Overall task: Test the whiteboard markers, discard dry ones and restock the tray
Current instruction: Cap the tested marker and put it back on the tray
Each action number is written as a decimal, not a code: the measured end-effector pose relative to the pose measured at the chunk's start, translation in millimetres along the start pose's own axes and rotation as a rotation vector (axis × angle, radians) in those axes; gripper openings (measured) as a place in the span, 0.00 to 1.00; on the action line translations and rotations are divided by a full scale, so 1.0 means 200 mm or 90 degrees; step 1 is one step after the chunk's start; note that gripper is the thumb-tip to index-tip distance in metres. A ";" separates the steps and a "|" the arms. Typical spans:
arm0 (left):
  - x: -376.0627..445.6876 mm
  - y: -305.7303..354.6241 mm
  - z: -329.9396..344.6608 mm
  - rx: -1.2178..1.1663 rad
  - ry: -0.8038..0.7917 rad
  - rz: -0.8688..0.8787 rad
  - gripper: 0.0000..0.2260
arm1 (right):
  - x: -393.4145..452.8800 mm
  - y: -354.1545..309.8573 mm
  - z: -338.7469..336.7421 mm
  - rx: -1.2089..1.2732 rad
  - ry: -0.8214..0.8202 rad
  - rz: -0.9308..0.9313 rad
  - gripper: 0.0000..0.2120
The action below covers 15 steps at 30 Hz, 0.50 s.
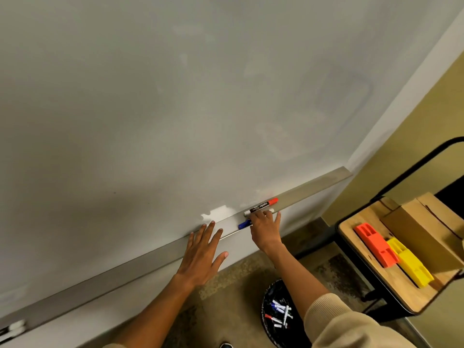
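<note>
Below the tray [313, 187], a black bin [270, 320] with discarded markers [281, 313].

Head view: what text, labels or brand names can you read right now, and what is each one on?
"camlin": white letters on the black label of the red-capped marker lying on the tray.
Smaller print on that same label: too small to read.
Blue marker by the right hand: no print can be made out.
Markers in the bin on the floor: too small and blurred to read.
Cardboard box, orange block, yellow block: no text visible.
</note>
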<state>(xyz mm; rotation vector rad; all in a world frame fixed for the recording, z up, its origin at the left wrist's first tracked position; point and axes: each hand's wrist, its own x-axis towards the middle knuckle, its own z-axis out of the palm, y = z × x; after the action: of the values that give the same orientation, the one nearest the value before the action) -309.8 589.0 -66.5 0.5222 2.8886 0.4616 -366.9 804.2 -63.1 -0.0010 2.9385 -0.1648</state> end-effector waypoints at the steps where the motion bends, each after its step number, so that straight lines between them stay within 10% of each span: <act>1: 0.00 0.00 0.00 -0.004 -0.003 -0.003 0.45 | 0.00 -0.02 0.00 -0.018 -0.006 -0.012 0.22; 11: -0.05 -0.07 -0.07 -0.085 0.004 -0.045 0.48 | -0.01 -0.14 -0.03 0.009 -0.042 -0.136 0.15; 15: -0.09 -0.09 -0.13 -0.128 0.041 -0.058 0.33 | -0.08 -0.26 -0.03 0.057 -0.009 -0.195 0.14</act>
<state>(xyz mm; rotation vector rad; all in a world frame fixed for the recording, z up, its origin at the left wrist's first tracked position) -304.4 560.0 -45.7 0.3499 2.8665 0.7561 -352.4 753.0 -48.7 -0.4376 2.8964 -0.3383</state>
